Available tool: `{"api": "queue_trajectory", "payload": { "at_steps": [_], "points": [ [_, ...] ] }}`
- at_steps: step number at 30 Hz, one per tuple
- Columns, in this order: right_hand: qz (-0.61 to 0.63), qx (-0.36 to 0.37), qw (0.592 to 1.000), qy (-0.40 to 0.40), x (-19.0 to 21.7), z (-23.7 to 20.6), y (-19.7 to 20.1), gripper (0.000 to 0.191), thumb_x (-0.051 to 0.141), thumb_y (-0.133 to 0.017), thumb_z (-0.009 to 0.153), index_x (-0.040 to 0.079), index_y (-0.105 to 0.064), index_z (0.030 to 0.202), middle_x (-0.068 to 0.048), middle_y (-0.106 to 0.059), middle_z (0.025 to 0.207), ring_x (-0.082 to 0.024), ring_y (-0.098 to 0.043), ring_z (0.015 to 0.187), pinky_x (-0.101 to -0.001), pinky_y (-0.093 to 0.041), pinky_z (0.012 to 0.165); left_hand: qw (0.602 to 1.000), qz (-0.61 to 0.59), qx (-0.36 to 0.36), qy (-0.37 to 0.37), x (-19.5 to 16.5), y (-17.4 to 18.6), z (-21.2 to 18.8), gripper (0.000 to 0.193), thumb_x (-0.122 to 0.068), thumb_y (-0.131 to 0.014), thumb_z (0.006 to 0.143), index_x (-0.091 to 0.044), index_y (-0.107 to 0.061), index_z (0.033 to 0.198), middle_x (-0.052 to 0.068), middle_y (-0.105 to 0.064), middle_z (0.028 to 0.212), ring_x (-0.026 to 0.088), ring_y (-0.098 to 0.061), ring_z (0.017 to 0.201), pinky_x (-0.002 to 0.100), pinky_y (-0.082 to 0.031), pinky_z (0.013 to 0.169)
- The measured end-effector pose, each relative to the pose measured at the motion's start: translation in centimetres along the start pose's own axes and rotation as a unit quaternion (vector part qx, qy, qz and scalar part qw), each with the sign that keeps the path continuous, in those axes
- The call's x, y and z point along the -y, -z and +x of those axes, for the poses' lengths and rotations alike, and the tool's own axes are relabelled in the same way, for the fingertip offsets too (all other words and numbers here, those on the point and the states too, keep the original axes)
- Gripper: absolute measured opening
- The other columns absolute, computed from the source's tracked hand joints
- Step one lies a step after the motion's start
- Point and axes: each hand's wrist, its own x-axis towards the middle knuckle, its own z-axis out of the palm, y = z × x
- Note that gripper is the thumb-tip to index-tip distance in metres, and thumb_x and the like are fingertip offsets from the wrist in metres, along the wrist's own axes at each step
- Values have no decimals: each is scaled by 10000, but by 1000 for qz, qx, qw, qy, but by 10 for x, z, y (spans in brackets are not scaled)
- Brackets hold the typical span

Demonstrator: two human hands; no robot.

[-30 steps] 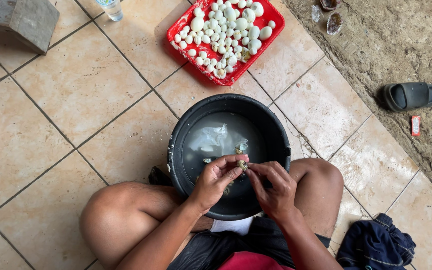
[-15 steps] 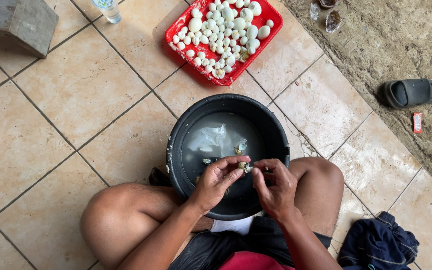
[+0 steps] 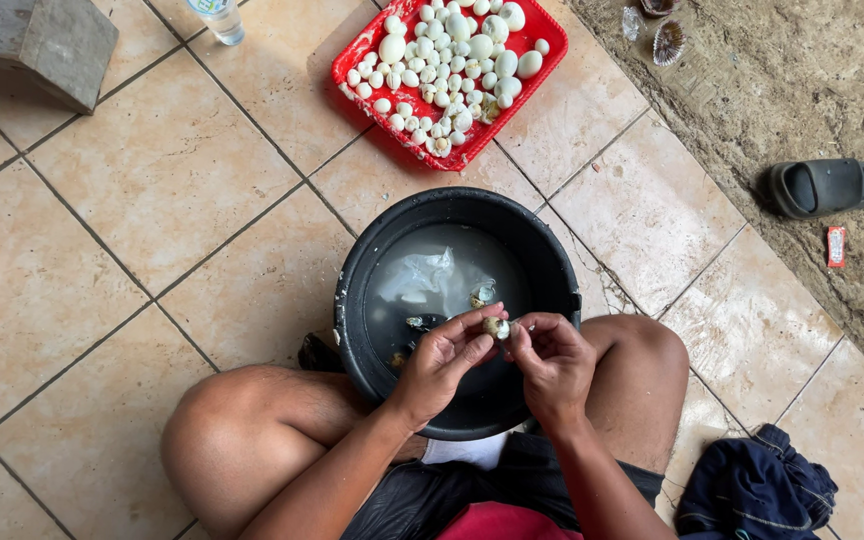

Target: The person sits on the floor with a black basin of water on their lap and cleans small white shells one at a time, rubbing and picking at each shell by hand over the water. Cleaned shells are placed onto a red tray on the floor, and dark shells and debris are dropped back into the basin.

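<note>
Peeling a small egg over the black basin

I'm pinching the small egg [image 3: 495, 327] between the fingertips of my left hand [image 3: 442, 362] and right hand [image 3: 552, 362], holding it over the black basin [image 3: 552, 265] so shell bits drop into the water; beyond, peeled eggs are lying in the red tray [image 3: 352, 62].

The single head-worn camera looks steeply down, close over the lap, bucket [image 3: 457, 310] and tiled floor [image 3: 162, 180].

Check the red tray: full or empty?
Nearly full. The red tray is heaped with small white eggs across most of its floor; only its left corner is bare.
</note>
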Motion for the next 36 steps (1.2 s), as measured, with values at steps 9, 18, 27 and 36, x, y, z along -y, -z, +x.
{"api": "queue_trajectory", "payload": {
  "at_steps": [9,18,27,36],
  "points": [
    [-92,-17,994,49,11,1,-7,55,-32,-708,938,-23,-687,989,-56,-721,907,-94,-680,756,-206,-574,680,999,7,-31,-26,0,5,-1,326,-196,-716,989,-48,-696,1279,26,-691,1078,87,-641,970,254,-553,924],
    [-266,74,945,175,38,-7,-9,147,66,-773,914,28,-772,1056,-37,-733,913,-73,-667,771,-209,-536,658,998,-6,-37,-60,0,7,-1,293,-74,-770,916,-31,-692,1195,26,-713,1117,101,-659,1047,254,-548,967],
    [-86,4,996,13,20,-1,-5,16,14,-677,959,5,-687,968,-21,-682,888,-52,-625,775,-190,-522,686,997,-39,21,-67,8,2,-1,287,-42,-750,938,-29,-678,1216,46,-714,1153,106,-663,1057,271,-549,1011],
    [-321,79,905,267,43,-6,-3,271,14,-815,836,55,-756,1097,-66,-744,948,-129,-676,824,-222,-558,641,994,66,-22,-89,7,8,1,271,-37,-730,953,-18,-701,1222,91,-732,1175,114,-685,1047,269,-565,974]
  ]
}}
